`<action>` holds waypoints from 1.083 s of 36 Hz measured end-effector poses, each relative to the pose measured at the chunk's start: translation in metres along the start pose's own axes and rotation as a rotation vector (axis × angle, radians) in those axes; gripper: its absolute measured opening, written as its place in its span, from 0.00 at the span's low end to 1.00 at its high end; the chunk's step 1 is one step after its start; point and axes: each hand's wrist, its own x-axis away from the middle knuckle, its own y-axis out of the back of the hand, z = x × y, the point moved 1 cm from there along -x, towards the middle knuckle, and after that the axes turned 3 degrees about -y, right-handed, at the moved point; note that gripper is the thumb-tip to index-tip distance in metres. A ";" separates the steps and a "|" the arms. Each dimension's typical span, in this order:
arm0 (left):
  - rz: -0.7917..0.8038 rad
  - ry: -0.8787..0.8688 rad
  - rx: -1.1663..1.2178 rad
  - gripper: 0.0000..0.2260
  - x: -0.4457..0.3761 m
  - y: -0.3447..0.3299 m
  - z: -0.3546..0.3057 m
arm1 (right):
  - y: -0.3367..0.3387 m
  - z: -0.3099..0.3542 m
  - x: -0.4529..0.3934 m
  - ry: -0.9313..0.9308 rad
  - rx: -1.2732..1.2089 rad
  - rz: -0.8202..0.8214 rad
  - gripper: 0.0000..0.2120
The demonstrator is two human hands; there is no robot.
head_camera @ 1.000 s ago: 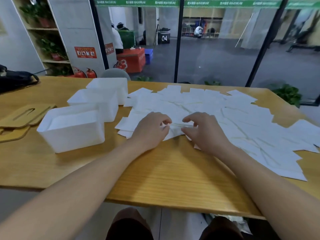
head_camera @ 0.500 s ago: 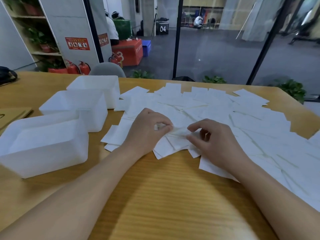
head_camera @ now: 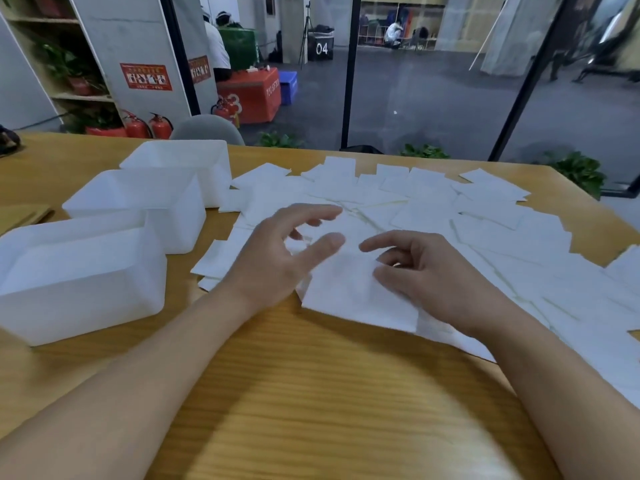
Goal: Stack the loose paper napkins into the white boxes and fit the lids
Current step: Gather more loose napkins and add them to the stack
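1. Three white translucent plastic boxes sit in a row left of the left hand – the nearest box [head_camera: 79, 278], the middle box [head_camera: 138, 206], the far box [head_camera: 180, 168] – all without lids.
2. The left hand [head_camera: 277, 265] hovers with fingers spread wide, holding nothing.
3. Between the hands lies a white square paper napkin [head_camera: 349, 289].
4. The right hand [head_camera: 429, 275] pinches that napkin's edge with its thumb.
5. Beyond and right of it, loose white napkins [head_camera: 485, 216] cover the wooden table [head_camera: 311, 393].
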 end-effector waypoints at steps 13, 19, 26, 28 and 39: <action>0.128 0.066 -0.275 0.09 0.002 -0.004 0.027 | -0.029 -0.005 0.008 0.196 0.449 0.061 0.15; 0.124 0.031 -0.384 0.12 -0.011 -0.009 0.023 | -0.013 -0.003 0.001 0.237 0.429 -0.138 0.11; 0.171 0.068 -0.326 0.09 -0.024 -0.022 0.028 | 0.001 -0.011 -0.005 0.124 0.356 -0.238 0.03; 0.131 0.090 -0.242 0.06 -0.022 -0.021 0.032 | 0.001 -0.012 -0.007 0.093 0.319 -0.245 0.04; 0.058 -0.051 -0.321 0.04 -0.010 -0.018 0.013 | 0.009 -0.008 -0.007 -0.161 0.030 -0.329 0.22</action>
